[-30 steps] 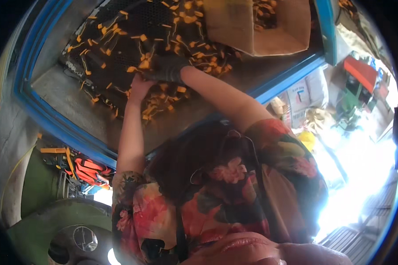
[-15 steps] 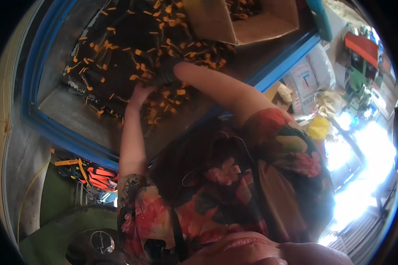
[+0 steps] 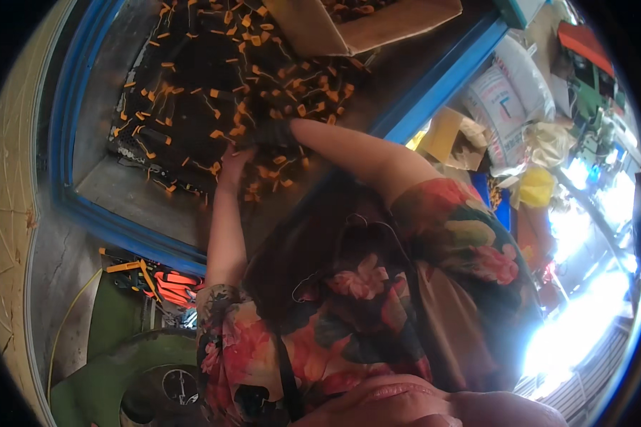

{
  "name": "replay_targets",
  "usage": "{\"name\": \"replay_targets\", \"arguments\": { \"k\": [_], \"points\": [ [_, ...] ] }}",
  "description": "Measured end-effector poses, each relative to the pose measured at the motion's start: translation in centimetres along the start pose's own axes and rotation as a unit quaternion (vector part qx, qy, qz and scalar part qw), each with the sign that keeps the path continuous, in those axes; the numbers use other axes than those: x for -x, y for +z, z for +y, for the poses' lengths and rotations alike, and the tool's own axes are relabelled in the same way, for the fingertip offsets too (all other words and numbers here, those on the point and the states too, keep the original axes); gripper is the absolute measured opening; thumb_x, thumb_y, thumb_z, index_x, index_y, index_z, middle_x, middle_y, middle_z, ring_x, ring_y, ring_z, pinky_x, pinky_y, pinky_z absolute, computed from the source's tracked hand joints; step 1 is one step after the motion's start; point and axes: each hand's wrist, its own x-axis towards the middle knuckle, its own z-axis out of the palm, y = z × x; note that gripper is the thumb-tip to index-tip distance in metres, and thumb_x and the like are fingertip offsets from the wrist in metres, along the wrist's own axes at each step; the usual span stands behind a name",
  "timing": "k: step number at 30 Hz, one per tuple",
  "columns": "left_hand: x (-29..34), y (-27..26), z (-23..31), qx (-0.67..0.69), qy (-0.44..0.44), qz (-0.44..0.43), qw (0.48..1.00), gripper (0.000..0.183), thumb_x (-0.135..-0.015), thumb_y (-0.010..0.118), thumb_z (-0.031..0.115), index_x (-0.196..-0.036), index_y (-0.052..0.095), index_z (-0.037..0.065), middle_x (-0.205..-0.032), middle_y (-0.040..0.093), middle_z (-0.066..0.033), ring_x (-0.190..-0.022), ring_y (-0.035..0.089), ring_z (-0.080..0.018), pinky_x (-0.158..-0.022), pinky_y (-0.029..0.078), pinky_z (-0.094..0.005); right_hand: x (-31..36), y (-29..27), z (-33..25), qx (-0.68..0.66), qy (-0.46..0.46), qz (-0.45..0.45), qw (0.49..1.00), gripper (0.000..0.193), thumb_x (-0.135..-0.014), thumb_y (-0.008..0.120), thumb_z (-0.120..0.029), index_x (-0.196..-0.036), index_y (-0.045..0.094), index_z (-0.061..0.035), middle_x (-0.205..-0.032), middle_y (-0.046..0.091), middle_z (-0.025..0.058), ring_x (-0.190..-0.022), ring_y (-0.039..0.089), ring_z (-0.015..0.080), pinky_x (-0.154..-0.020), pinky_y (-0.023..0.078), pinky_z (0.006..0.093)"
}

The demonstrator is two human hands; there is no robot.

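Small orange-tipped pieces with thin dark or wiry stems [image 3: 214, 112] are scattered over a black surface [image 3: 181, 67] inside a blue-edged bench [image 3: 75, 164]. My bare left hand [image 3: 237, 156] is low among them, its fingers drawn together; what they hold, if anything, is too small to make out. Right beside it is my right hand [image 3: 272, 134] in a dark glove, its fingers lost against the black surface. Orange pieces lie close around both hands.
An open cardboard box [image 3: 377, 32] with more orange pieces stands at the far right of the bench. White sacks [image 3: 502, 107], a yellow bag [image 3: 536, 187] and brown paper [image 3: 548, 146] lie beyond the blue edge. Orange-and-black items [image 3: 174, 285] sit below at left.
The whole view has shifted slightly, with the cardboard box higher and further left in the picture. Both hands stay close together among the orange pieces.
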Motion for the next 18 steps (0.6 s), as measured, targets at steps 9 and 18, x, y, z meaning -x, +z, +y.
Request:
{"name": "replay_targets", "arguments": {
  "k": [9,18],
  "points": [
    [6.1,5.2,5.5,0.196,0.029,0.065,0.978,0.049,-0.077,0.067,0.012,-0.122,0.048,0.007,-0.102,0.059,-0.0065,-0.093,0.058,-0.0203,-0.078,0.049,-0.0348,0.5,2.5,1.1,0.081,-0.256,0.175,0.947,0.057,-0.082,0.063,-0.046,-0.127,0.054,-0.0112,-0.121,0.058,0.0105,-0.114,0.054,0.0259,-0.098,0.042,0.0373],
    [11.3,9.0,21.4,0.014,0.314,-0.027,0.949,0.048,-0.07,0.075,-0.001,-0.114,0.055,0.003,-0.1,0.065,-0.0083,-0.088,0.064,-0.0169,-0.074,0.054,-0.0275,14.7,-18.9,-9.2,-0.596,-0.086,0.21,0.77,0.072,-0.078,0.076,-0.028,-0.135,0.039,-0.0043,-0.119,0.058,0.0022,-0.109,0.053,0.0093,-0.091,0.047,0.0258]
  ]
}}
